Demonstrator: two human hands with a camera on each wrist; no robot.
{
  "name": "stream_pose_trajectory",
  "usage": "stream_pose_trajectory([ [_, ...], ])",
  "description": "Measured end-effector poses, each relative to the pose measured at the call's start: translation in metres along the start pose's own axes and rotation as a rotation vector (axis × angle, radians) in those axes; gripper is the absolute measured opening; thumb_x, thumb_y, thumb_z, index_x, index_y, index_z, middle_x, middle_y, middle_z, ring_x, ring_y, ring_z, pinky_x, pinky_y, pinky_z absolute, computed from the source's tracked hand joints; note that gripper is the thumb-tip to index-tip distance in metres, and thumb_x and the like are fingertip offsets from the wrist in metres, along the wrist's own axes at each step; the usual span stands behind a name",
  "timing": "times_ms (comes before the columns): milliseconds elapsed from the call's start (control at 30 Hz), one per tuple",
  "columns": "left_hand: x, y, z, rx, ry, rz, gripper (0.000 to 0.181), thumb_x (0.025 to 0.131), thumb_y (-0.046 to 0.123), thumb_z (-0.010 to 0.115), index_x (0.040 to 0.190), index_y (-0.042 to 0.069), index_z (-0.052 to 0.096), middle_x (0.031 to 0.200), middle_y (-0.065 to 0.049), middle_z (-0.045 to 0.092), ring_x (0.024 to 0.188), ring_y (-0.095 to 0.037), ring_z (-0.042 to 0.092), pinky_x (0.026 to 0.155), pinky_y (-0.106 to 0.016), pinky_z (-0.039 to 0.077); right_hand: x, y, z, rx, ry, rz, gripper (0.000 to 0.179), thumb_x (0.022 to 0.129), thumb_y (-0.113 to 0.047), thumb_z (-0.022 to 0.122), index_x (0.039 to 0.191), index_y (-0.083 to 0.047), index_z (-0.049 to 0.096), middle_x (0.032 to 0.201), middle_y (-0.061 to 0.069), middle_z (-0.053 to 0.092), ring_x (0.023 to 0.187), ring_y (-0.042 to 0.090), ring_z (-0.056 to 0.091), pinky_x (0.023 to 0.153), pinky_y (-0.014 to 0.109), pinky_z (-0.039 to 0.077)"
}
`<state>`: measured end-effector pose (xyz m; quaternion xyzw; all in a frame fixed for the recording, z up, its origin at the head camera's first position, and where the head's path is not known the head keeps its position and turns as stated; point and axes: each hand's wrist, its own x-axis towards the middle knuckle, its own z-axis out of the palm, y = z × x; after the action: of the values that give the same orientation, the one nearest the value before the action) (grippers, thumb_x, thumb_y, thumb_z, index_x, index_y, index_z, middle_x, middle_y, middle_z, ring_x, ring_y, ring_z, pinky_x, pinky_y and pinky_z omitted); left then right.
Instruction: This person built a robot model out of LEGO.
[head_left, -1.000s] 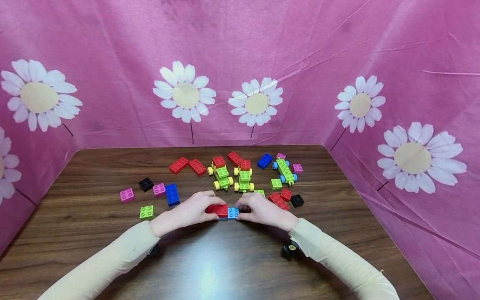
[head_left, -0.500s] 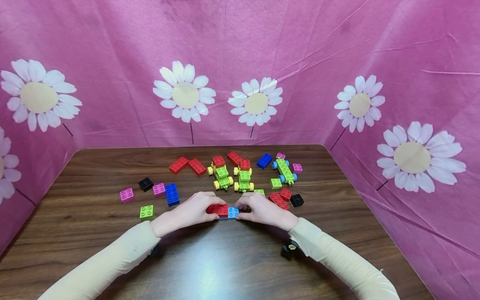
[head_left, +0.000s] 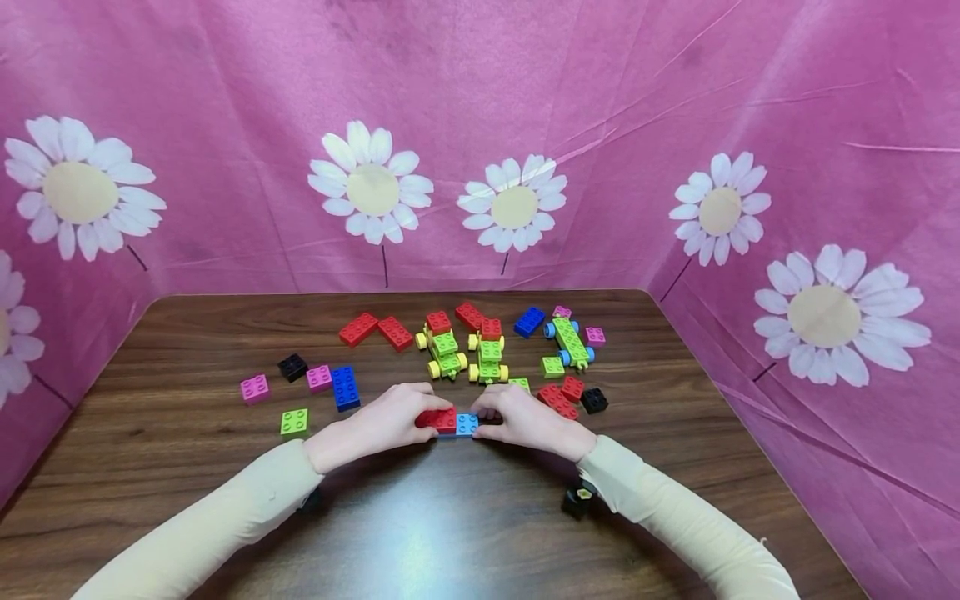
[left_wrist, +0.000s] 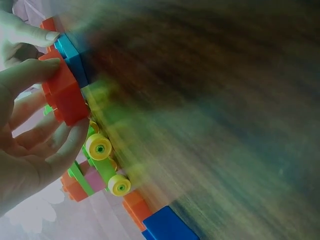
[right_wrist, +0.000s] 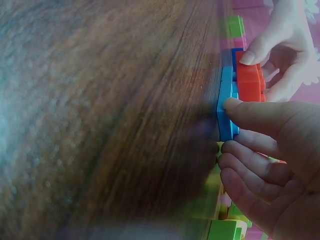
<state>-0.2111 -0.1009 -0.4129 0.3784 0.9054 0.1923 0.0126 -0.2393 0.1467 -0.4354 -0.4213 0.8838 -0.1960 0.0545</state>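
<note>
Low in the middle of the head view, a light blue building brick [head_left: 467,425] lies on the table with a red brick [head_left: 445,420] on top of its left part. My left hand [head_left: 386,417] grips the red brick between thumb and fingers, hiding its left end. My right hand [head_left: 525,419] pinches the right end of the light blue brick, its thumb along the near side. In the right wrist view, the red brick [right_wrist: 249,76] sits on the studs of the light blue brick [right_wrist: 227,102]. The left wrist view shows the left fingers spread round the red brick [left_wrist: 66,90].
Behind the hands stand two green wheeled builds with yellow wheels [head_left: 446,354] and red tops. A green car base with blue wheels [head_left: 570,342] is at back right. Loose bricks lie about, among them a dark blue brick [head_left: 345,388], a green brick [head_left: 294,422] and a black brick [head_left: 595,400].
</note>
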Motion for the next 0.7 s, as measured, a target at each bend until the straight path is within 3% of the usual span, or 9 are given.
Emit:
stream_pose_trajectory([
  [533, 0.0057, 0.0028, 0.0028, 0.032, 0.017, 0.013, 0.034, 0.080, 0.014, 0.082, 0.112, 0.005, 0.075, 0.086, -0.004, 0.067, 0.070, -0.008, 0.052, 0.061, -0.019, 0.043, 0.0002, -0.0014, 0.0002, -0.009, 0.015, 0.004, 0.026, 0.086, -0.028, 0.078, 0.104, -0.011, 0.074, 0.096, 0.000, 0.071, 0.081, 0.006, 0.061, 0.072, 0.017, 0.052],
  [700, 0.0057, 0.0063, 0.0037, 0.035, 0.024, -0.008, 0.034, 0.079, 0.014, 0.083, 0.111, 0.004, 0.076, 0.082, -0.004, 0.064, 0.066, -0.007, 0.048, 0.058, -0.018, 0.039, 0.0001, -0.0010, 0.0012, -0.010, 0.022, 0.002, 0.024, 0.086, -0.027, 0.078, 0.103, -0.011, 0.074, 0.095, 0.000, 0.071, 0.081, 0.006, 0.061, 0.072, 0.017, 0.051],
])
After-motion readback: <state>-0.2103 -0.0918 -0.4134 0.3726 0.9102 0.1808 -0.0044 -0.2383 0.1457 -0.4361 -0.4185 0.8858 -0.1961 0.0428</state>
